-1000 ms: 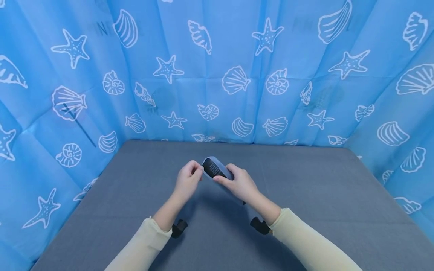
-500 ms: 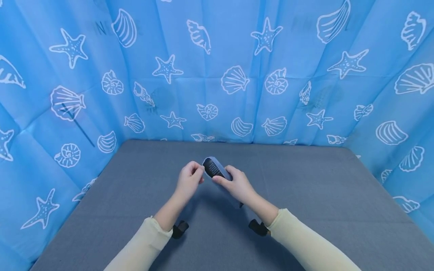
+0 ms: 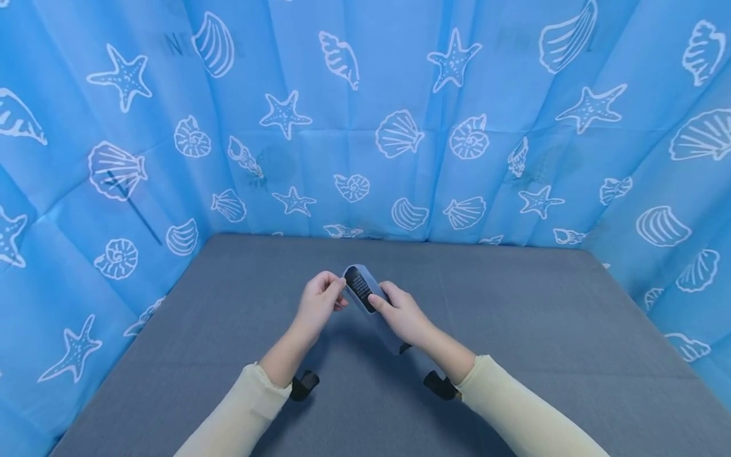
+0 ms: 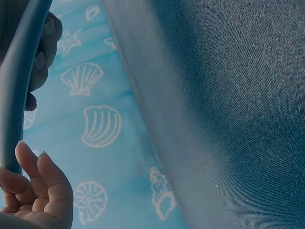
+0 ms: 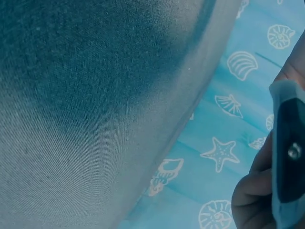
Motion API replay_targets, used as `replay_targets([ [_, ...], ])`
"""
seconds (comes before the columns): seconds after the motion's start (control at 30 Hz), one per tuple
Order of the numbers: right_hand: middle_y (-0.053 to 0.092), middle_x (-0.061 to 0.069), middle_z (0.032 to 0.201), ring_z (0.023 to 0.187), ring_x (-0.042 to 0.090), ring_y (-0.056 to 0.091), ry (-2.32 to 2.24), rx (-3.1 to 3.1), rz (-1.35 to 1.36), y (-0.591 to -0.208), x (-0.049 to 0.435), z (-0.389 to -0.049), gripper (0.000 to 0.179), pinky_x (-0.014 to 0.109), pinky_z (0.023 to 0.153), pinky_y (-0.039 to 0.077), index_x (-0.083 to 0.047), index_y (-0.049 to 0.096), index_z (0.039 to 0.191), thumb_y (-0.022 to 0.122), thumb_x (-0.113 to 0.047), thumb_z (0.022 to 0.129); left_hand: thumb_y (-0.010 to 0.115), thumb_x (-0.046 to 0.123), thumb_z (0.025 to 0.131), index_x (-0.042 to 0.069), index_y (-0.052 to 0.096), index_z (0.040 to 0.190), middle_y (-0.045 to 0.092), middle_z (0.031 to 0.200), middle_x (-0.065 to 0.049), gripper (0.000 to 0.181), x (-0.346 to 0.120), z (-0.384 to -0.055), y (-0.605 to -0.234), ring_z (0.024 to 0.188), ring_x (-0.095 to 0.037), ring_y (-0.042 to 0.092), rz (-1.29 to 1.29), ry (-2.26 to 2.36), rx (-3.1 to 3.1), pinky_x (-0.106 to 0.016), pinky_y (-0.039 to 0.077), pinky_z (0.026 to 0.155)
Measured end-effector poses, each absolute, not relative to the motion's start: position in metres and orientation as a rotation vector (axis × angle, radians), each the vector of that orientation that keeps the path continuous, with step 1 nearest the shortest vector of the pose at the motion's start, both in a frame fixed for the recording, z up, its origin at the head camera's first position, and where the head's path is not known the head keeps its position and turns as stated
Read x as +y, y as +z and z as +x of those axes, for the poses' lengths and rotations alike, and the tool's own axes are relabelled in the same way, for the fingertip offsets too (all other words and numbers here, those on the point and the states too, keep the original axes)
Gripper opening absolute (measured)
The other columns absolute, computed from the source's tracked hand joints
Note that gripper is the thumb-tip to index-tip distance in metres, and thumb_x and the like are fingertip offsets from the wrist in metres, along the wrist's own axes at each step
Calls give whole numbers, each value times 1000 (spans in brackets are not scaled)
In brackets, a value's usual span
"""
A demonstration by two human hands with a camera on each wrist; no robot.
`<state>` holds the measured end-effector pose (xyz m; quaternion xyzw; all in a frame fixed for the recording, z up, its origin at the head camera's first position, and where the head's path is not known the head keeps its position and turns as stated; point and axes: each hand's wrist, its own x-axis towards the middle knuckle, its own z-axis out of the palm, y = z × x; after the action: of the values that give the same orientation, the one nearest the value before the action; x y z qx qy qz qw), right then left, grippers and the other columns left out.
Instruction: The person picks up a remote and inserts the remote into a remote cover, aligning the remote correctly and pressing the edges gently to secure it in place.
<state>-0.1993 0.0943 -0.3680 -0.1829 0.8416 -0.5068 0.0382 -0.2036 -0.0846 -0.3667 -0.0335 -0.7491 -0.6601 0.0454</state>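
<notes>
A long, slim grey-blue object with a black panel of small print (image 3: 358,289) is held tilted above the table; its exact kind is unclear. My right hand (image 3: 405,315) grips it around the middle, thumb lying on the black panel. At the upper end my left hand (image 3: 318,303) pinches the rim between thumb and index finger. The left wrist view shows the smooth side of the grey-blue object (image 4: 16,90) edge-on, with other left fingers (image 4: 55,186) off it. In the right wrist view, a black face with a small round metal piece (image 5: 294,151) shows on its lower end.
A grey cloth-covered table (image 3: 514,317) lies beneath both hands. Blue curtains (image 3: 371,95) printed with shells and starfish stand behind it and along both sides. Black wrist-worn devices (image 3: 304,385) hang under the forearms.
The grey-blue object has turned slightly in the hands, its lower end swinging left and more of the printed panel showing. My right thumb has shifted a little on it. The left hand keeps its pinch.
</notes>
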Motion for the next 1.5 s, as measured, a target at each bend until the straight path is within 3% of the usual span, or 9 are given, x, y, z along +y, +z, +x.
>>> replay_targets([
  [0.17, 61, 16, 104, 85, 20, 54, -1606, 2546, -585, -370, 96, -199, 32, 33, 72, 45, 8, 55, 119, 46, -19, 104, 52, 14, 100, -1, 57, 90, 54, 72, -4, 18, -85, -203, -368, 64, -12, 57, -92, -2040, -2281, -28, 49, 63],
  [0.47, 61, 16, 100, 82, 20, 53, -1721, 2556, -549, -371, 97, -197, 30, 32, 69, 44, 9, 57, 116, 44, -15, 104, 54, 20, 100, -1, 58, 98, 54, 75, -5, 22, -83, -201, -371, 66, -13, 58, -113, -2054, -2288, -28, 48, 63],
  [0.73, 59, 14, 95, 79, 20, 50, -1821, 2554, -483, -371, 96, -196, 26, 33, 68, 41, 9, 57, 111, 40, -9, 104, 59, 22, 98, -3, 51, 115, 58, 88, -9, 31, -75, -198, -374, 66, -11, 59, -100, -2128, -2309, -34, 49, 66],
  [0.87, 61, 17, 103, 86, 24, 54, -1854, 2549, -451, -369, 95, -195, 28, 36, 74, 44, 9, 57, 116, 39, -9, 104, 58, 27, 99, -3, 53, 121, 60, 94, -10, 38, -73, -195, -376, 74, -15, 60, -139, -2087, -2378, -32, 49, 67],
  [1.03, 60, 21, 121, 104, 31, 59, -1869, 2490, -432, -369, 94, -193, 35, 48, 86, 47, 3, 50, 134, 37, -13, 106, 55, 27, 100, -4, 60, 114, 64, 96, -11, 35, -68, -190, -372, 84, -27, 63, -195, -2007, -2432, -37, 51, 71],
  [1.17, 59, 22, 126, 109, 33, 59, -1869, 2482, -414, -369, 94, -192, 37, 51, 90, 47, 1, 48, 139, 39, -12, 105, 56, 25, 100, -5, 61, 108, 64, 92, -10, 32, -66, -190, -372, 83, -26, 63, -185, -2029, -2416, -38, 51, 71],
  [1.37, 61, 21, 121, 109, 32, 59, -1868, 2501, -396, -370, 95, -190, 38, 50, 95, 45, 7, 48, 137, 44, -9, 103, 57, 26, 99, -4, 59, 108, 60, 90, -8, 31, -64, -192, -381, 80, -15, 56, -166, -2100, -2347, -34, 50, 71],
  [1.5, 61, 18, 110, 97, 27, 58, -1847, 2548, -411, -371, 93, -191, 37, 42, 87, 48, 5, 51, 137, 47, -7, 102, 56, 23, 100, -5, 55, 110, 60, 91, -9, 30, -63, -191, -383, 81, -16, 52, -181, -2140, -2292, -34, 48, 74],
])
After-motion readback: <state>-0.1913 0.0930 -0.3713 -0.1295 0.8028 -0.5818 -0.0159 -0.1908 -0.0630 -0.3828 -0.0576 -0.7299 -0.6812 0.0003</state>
